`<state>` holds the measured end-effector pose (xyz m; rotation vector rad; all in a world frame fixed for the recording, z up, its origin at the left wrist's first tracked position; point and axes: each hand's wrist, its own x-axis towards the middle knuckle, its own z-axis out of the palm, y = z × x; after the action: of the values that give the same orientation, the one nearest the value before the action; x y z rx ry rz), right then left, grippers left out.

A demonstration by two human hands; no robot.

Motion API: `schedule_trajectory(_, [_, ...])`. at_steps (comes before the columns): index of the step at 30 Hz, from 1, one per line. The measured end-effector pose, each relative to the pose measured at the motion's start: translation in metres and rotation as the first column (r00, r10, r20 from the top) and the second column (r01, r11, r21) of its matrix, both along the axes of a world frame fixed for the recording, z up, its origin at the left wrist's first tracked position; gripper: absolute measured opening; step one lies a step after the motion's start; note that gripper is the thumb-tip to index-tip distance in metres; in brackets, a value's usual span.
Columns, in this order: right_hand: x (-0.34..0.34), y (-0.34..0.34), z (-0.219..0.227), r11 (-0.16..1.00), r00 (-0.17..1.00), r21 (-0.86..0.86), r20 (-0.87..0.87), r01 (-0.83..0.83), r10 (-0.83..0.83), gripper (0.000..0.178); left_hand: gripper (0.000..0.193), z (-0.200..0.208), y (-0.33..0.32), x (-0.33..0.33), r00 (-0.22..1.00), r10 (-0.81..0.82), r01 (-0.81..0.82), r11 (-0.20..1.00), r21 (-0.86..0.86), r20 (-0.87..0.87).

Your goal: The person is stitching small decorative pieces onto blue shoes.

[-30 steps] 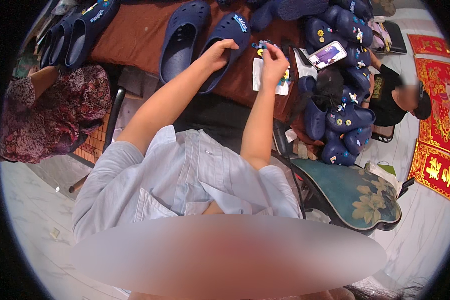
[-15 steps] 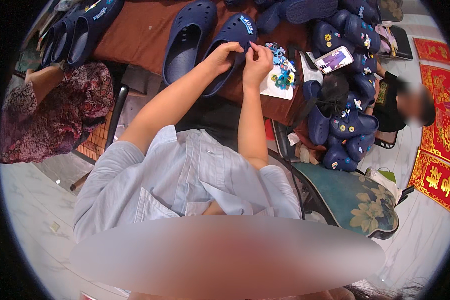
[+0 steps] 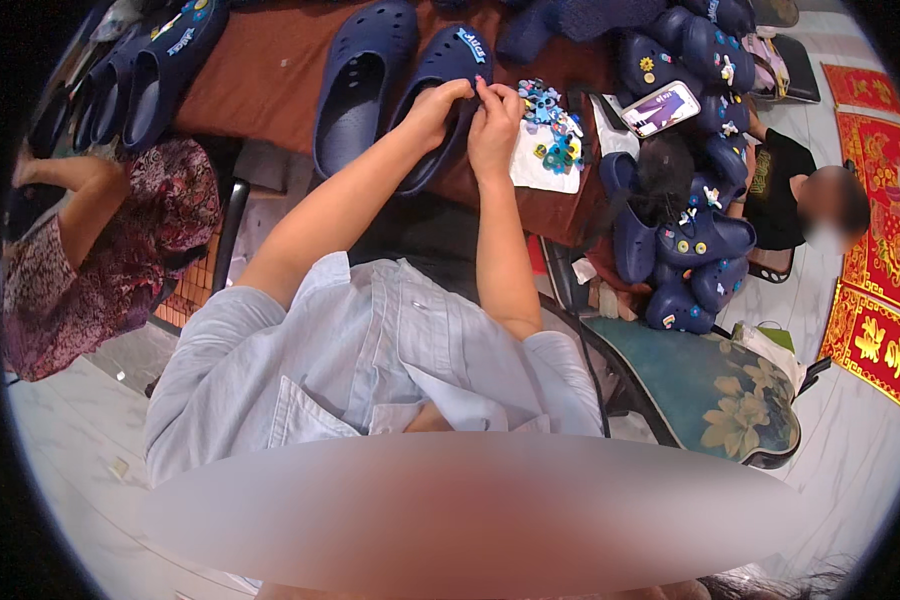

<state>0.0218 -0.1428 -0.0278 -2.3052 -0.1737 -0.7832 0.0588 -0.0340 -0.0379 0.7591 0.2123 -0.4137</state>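
Two navy clogs lie side by side on the brown cloth in front of me, a left one (image 3: 354,110) and a right one (image 3: 436,62) with a light-blue lettered charm on its toe. My left hand (image 3: 436,113) is closed at the opening of the right clog, gripping its upper edge, with most fingers hidden. Beside it, my right hand (image 3: 494,122) pinches thumb and forefinger together over the same clog. Something tiny and pinkish shows at those fingertips, too small to name. To the right of this hand, colourful shoe charms (image 3: 558,140) are heaped on white paper (image 3: 545,181).
Decorated navy clogs (image 3: 692,242) are piled at the right, with a phone (image 3: 661,109) propped by them. More clogs (image 3: 165,75) stand at the far left, near a person in a patterned garment (image 3: 170,200). Another person (image 3: 778,190) sits at the right by a cushioned chair (image 3: 700,390).
My hands stay together at the right clog, with the right fingertips slightly shifted. The view has moved a little. The person at the left has changed arm position and now has a dark clog nearby.
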Motion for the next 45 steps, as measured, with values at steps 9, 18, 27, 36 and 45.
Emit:
schedule_trajectory(9, [0.003, -0.007, -0.005, 0.993, 0.996, 0.115, -0.079, -0.029, 0.038, 0.042, 0.015, 0.012, 0.003, -0.005, 1.0, -0.002, 0.002, 0.98, 0.199, -0.001])
schedule_trajectory(18, [-0.001, -0.004, 0.004, 1.0, 0.997, 0.02, -0.079, 0.005, -0.003, 0.042, 0.015, 0.009, 0.003, -0.003, 1.0, -0.025, 0.024, 0.981, 0.195, 0.002])
schedule_trajectory(27, [-0.017, -0.013, 0.008, 0.999, 0.993, -0.031, -0.116, 0.031, -0.034, 0.038, 0.019, 0.019, 0.004, -0.005, 1.0, -0.022, 0.017, 0.971, 0.238, 0.017])
schedule_trajectory(36, [-0.058, -0.073, 0.016, 0.832, 0.885, -0.499, -0.238, 0.241, -0.399, 0.022, 0.03, 0.023, 0.017, -0.008, 0.988, -0.123, 0.09, 0.948, 0.304, 0.093])
schedule_trajectory(45, [-0.052, -0.096, 0.003, 0.913, 0.958, -0.363, -0.137, 0.188, -0.252, 0.015, 0.056, 0.046, 0.052, -0.046, 0.88, -0.343, 0.082, 0.791, 0.606, 0.329])
